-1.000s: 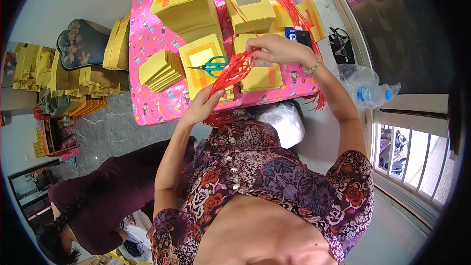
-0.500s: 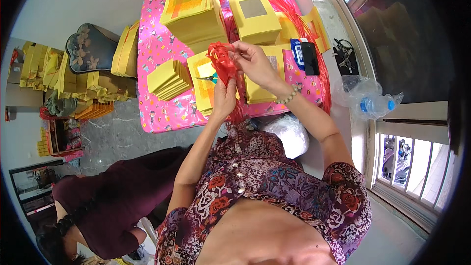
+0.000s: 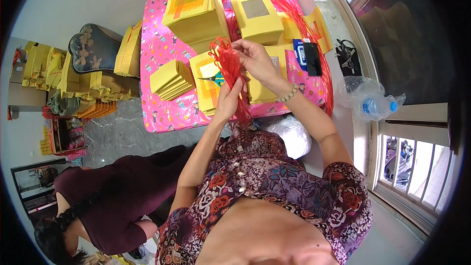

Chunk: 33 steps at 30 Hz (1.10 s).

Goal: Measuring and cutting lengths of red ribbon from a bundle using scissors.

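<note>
Red plastic ribbon (image 3: 227,61), gathered into a looped bundle, is up in front of me over the pink table. My left hand (image 3: 228,99) is closed round its lower part, with loose strands hanging below toward my lap. At the upper right side of the loops, my right hand (image 3: 255,60) pinches the ribbon with thumb and fingers; the fingertips are partly hidden. Just left of the bundle, scissors (image 3: 216,78) with teal handles lie on a stack of yellow paper (image 3: 203,97).
The pink patterned tablecloth (image 3: 169,118) bears a tall yellow paper stack (image 3: 194,27), another stack (image 3: 260,24), folded yellow pieces (image 3: 170,79) and a phone (image 3: 312,59). Long red strands (image 3: 327,88) run down its right side. A co-worker (image 3: 113,201) bends at lower left. A plastic bottle (image 3: 375,105) lies by the window.
The loops at the top of the red bundle have spread and stand more upright. Both hands keep hold of the ribbon. The whole view has shifted slightly.
</note>
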### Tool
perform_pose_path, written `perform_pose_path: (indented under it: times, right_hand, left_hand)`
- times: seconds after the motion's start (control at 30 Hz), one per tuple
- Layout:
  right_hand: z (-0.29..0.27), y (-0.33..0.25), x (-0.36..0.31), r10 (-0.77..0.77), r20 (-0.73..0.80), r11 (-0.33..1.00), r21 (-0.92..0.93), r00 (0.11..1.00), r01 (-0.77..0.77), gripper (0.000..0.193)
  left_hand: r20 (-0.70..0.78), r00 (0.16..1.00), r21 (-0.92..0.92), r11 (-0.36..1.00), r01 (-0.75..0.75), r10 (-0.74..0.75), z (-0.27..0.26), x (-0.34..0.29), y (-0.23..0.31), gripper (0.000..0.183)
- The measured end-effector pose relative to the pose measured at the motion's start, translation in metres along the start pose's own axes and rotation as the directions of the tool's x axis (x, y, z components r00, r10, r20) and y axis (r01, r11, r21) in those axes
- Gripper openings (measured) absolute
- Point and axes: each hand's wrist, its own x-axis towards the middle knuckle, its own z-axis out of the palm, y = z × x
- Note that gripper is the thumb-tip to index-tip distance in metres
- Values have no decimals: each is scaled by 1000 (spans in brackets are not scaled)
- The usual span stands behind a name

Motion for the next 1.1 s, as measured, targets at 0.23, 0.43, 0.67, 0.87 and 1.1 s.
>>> perform_pose_path:
  times: [0.23,0.43,0.67,0.87,1.1]
  right_hand:
    - [-5,6,4,-106,25,991,82,994,104,15]
    - [-6,24,16,-104,-52,994,18,993,105,22]
    - [17,62,-29,214,452,913,222,866,-341,58]
    - [-17,44,-58,438,761,898,-348,479,-269,37]
    - [-110,31,-72,675,630,735,-614,384,-287,26]
  left_hand:
    - [-53,978,245,952,-182,201,0,6,-2,22]
    - [53,985,-333,927,174,-165,3,5,19,35]
    - [-108,980,-718,695,40,-169,-26,22,68,35]
    - [-399,917,-654,693,-304,26,-112,17,82,37]
    - [-468,883,-782,479,-400,-27,-235,-36,42,37]
